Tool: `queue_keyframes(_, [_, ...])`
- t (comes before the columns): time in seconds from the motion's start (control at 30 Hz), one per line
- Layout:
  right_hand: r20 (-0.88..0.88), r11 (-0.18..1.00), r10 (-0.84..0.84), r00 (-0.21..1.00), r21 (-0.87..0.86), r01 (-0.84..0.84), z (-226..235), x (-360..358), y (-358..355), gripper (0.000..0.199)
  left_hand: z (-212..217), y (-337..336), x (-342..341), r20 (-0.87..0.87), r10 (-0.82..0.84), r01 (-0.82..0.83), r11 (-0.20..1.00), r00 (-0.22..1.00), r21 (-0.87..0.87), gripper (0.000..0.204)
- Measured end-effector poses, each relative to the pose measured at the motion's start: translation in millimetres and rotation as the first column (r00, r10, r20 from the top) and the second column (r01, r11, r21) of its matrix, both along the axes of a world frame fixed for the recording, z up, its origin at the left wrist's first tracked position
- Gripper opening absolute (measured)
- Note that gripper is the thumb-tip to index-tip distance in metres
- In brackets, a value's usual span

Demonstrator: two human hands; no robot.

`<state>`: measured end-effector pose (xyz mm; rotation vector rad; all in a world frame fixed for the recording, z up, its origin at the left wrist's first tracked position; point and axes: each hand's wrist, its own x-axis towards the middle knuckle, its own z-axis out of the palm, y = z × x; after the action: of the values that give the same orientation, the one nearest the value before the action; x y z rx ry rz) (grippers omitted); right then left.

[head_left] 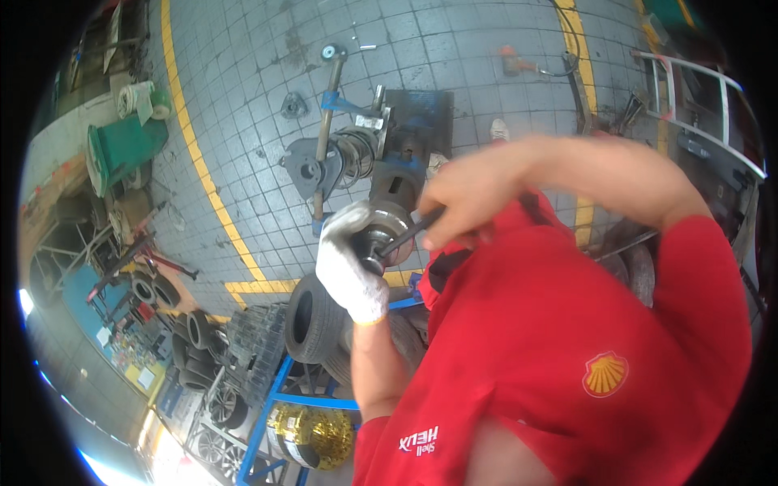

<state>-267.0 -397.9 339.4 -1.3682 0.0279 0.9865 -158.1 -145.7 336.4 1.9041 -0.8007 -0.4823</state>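
My left hand, in a white glove, curls round a shiny round metal part in front of me. Bare and slightly blurred, my right hand is closed on a dark thin-shafted tool, which looks like a screwdriver. The tool slants down to the left, its tip against the metal part or inside it; I cannot tell which. Just beyond the part stands a heavy grey vise-like block. My glove hides much of the part's left side.
A coil spring sits in a spring compressor beyond my left hand. Tyres lie by a blue metal rack at lower left. An orange-ended tool is on the tiled floor. A white ladder is at right, a green bin at left.
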Motion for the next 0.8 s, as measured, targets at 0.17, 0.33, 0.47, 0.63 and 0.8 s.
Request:
queue_keyframes(0.17, [-0.379,0.912,-0.203,0.903,0.262,0.315,-31,-48,128,0.049,7,-30,70,-0.132,-0.484,0.488,0.873,0.865,0.0,0.026])
queue_keyframes(0.33, [0.197,0.943,-0.328,0.924,0.127,0.307,-56,-9,247,0.044,11,-80,71,-0.132,-0.843,0.849,0.528,0.521,-0.022,0.022])
queue_keyframes(0.47, [0.273,0.874,-0.479,0.834,0.239,0.423,-56,15,287,0.047,23,-84,44,-0.244,-0.896,0.922,0.328,0.372,0.204,0.025])
queue_keyframes(0.63, [0.247,0.921,-0.387,0.889,0.146,0.36,-72,10,283,0.057,51,-51,56,0.353,-0.739,0.762,0.639,0.574,0.098,0.023])
queue_keyframes(0.8, [0.293,0.981,-0.192,0.937,0.07,0.179,-101,36,264,0.051,78,61,14,0.159,-0.083,0.068,0.993,0.984,0.097,0.042])
